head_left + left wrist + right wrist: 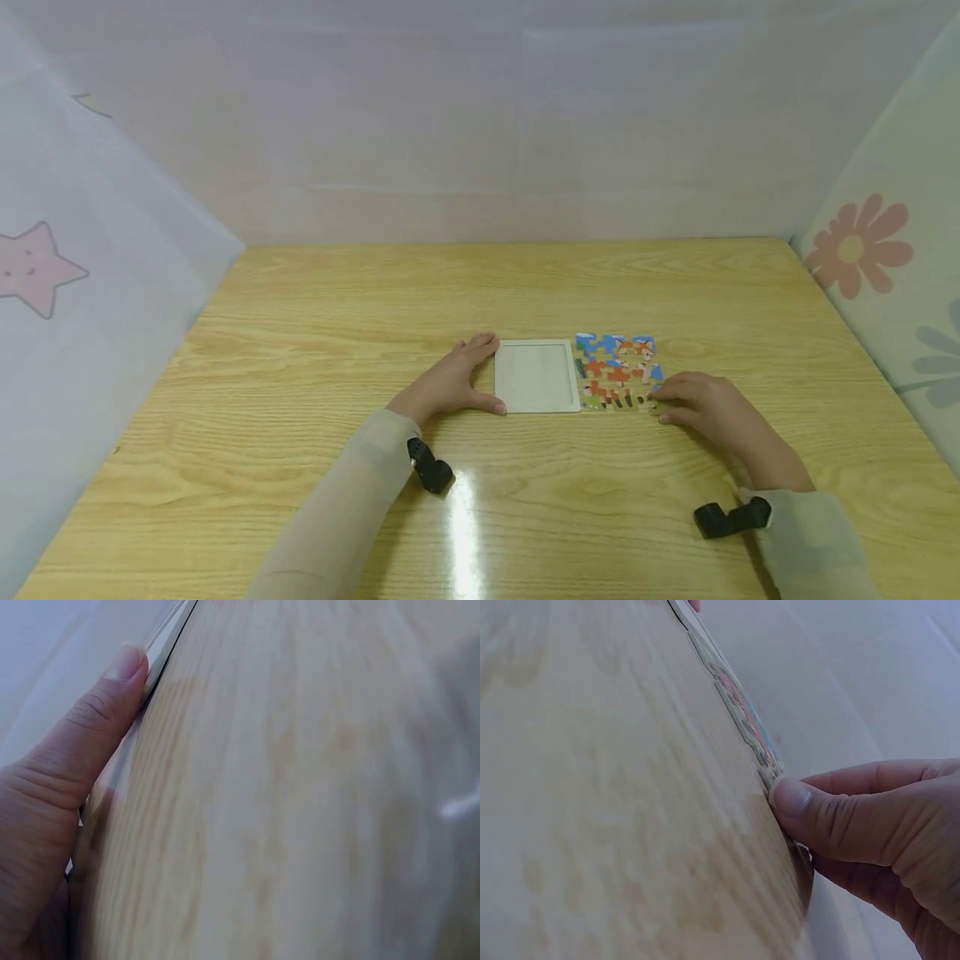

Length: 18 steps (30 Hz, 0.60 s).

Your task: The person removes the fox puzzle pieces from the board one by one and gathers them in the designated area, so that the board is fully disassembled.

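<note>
A square, pale wooden puzzle tray (536, 377) with a raised rim lies flat on the table, nothing inside it. Against its left side rests my left hand (453, 382), the fingertips at the upper left corner and the straight thumb at the lower left one. Jigsaw pieces (618, 375) with a cartoon fox picture lie loosely grouped, small gaps between them, right of the tray. At the group's lower right corner my right hand (708, 408) pinches a green puzzle piece (660, 408) between thumb and fingers. The right wrist view shows the thumb (799, 802) at the piece's edge.
The wood-grain table (360, 308) extends around the tray and pieces. Behind it hangs a plain pale cloth (510, 125). Side cloths carry a pink star (37, 268) at left and a red flower (855, 247) at right.
</note>
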### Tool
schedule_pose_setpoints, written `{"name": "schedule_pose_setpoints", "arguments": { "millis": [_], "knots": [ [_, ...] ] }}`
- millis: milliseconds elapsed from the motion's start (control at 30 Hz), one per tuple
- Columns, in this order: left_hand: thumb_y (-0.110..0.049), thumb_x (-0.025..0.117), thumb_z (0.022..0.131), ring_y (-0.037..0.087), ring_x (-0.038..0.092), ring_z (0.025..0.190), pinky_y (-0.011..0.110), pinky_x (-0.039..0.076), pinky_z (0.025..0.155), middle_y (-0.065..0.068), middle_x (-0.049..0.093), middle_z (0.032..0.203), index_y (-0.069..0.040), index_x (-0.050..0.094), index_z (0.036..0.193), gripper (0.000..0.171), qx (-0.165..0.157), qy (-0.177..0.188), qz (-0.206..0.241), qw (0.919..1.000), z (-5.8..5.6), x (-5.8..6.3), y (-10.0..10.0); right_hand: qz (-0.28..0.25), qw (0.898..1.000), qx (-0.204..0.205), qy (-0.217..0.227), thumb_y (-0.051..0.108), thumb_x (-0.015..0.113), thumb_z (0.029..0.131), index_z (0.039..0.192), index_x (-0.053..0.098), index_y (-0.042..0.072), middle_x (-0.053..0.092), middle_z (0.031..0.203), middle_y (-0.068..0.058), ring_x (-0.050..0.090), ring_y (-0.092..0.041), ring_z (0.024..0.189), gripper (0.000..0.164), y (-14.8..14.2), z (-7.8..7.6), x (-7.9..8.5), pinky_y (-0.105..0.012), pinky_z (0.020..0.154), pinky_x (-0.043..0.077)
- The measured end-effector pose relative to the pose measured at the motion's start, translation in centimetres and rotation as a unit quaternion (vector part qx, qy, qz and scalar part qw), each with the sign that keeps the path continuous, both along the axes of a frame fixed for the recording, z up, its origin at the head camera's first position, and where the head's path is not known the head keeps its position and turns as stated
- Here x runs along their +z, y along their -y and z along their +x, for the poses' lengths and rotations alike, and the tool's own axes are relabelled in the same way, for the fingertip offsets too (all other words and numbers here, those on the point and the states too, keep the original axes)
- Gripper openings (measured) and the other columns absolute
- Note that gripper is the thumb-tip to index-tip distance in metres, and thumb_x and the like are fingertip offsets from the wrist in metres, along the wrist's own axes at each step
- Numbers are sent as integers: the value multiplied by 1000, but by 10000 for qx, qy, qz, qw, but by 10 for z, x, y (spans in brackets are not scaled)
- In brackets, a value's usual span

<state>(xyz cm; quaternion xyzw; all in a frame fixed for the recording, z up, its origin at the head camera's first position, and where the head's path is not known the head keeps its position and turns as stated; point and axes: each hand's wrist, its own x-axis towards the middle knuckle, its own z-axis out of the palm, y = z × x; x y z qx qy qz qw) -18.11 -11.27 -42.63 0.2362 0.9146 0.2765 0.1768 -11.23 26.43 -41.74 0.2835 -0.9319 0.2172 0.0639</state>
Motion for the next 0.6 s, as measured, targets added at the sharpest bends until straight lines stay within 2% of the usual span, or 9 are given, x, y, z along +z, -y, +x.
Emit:
{"name": "schedule_pose_setpoints", "arguments": {
  "millis": [167, 333, 467, 533, 600],
  "knots": [
    [-58, 75, 63, 32, 8, 141, 44, 12, 115, 1, 12, 156, -13, 23, 148, 109, -86, -180, 25, 9998, 1, -2, 2, -25, 9997, -67, 248, 6, 75, 72, 97, 72, 4, 67, 98, -11, 63, -31, 90, 25, 2, 1, 2, -45, 75, 52],
    [-59, 75, 62, 34, 10, 141, 45, 13, 114, 1, 13, 155, -13, 24, 148, 109, -97, -211, 68, 9997, 1, -3, 2, -18, 9996, -85, 261, 5, 75, 73, 97, 71, 4, 67, 98, -12, 63, -31, 90, 24, 2, 1, 3, -45, 75, 53],
    [-60, 74, 62, 38, 11, 140, 47, 15, 114, 0, 14, 155, -15, 25, 148, 109, -26, -211, 111, 9997, 1, -3, 2, -129, 9978, -356, 547, 10, 75, 75, 99, 70, 4, 67, 99, -13, 62, -33, 92, 25, 3, 0, 6, -47, 78, 51],
    [-60, 74, 62, 38, 11, 139, 48, 15, 113, -1, 15, 155, -16, 26, 148, 108, 47, -204, 166, 9996, 1, -4, 2, -293, 9971, -500, 495, 12, 76, 75, 100, 69, 3, 67, 101, -14, 61, -35, 94, 28, 5, -2, 9, -49, 79, 50],
    [-61, 73, 63, 37, 11, 140, 48, 16, 113, -1, 16, 155, -16, 27, 147, 106, 117, -218, 230, 9994, 0, -4, 1, -554, 9968, -536, 222, 11, 76, 74, 102, 68, 1, 66, 102, -18, 61, -37, 95, 31, 7, -6, 12, -51, 79, 50]
  ]
}}
